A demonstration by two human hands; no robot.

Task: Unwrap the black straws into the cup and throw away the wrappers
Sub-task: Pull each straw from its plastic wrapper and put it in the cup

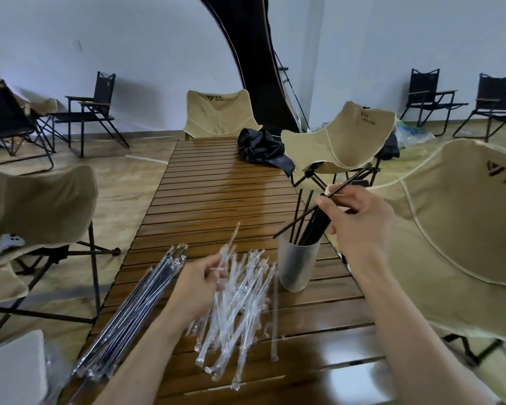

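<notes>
Pinching a bare black straw [327,200] between thumb and fingertips, the right hand [360,217] holds it tilted over the cup [297,266], its low end just outside the cup's left rim and its high end pointing up and right past the fingers. The cup is frosted and stands upright on the table [216,182], near its right edge. Several more black straws [310,223] already stand in it, leaning at different angles.

The left hand [200,283] is lower and to the left, fingers curled round a clear wrapper [231,244] that sticks up and away from it; whether that wrapper is empty cannot be told. Just right of this hand, between it and the cup, lies a loose heap of clear wrappers [240,305], crossing one another on the slats. One thin strip [274,314] lies apart at the heap's right side, just below the cup. Left of the hand, a bundle of wrapped straws [135,311] lies slanted along the table's left edge, dark inside its clear sleeves.

At the far end of the table rests a crumpled black cloth [262,147]. Tan folding chairs [342,135] stand round the table, at its head and along both sides; a white controller [8,242] lies on the seat of the left one. Black folding chairs [91,109] stand along the pale wall.
</notes>
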